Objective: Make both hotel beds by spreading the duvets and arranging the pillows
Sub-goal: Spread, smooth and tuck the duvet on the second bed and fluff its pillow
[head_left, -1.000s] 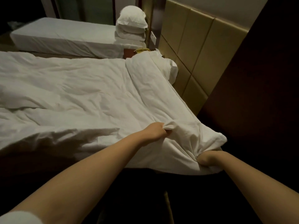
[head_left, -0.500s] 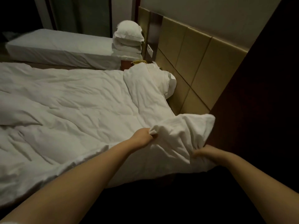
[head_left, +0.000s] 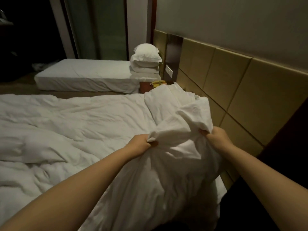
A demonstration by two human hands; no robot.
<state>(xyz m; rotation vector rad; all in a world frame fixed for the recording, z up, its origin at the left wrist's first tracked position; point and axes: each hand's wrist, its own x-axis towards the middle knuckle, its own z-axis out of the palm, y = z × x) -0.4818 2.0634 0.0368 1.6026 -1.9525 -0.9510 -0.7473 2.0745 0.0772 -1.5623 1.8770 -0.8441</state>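
I hold the duvet (head_left: 83,124) bunched at its corner, centre right of the frame, close to the headboard (head_left: 233,77). The rest lies rumpled across the near bed to the left. My left hand (head_left: 141,144) pinches a fold in curled fingers, and my right hand (head_left: 215,135) has its fingers wrapped into the corner.

I'd lift both together, pull the edge taut and lay it square along the headboard.

The lump beyond my hands may be a pillow, but I can't tell. The stacked pillows (head_left: 145,62) sit on the far bed (head_left: 86,74), upper centre.
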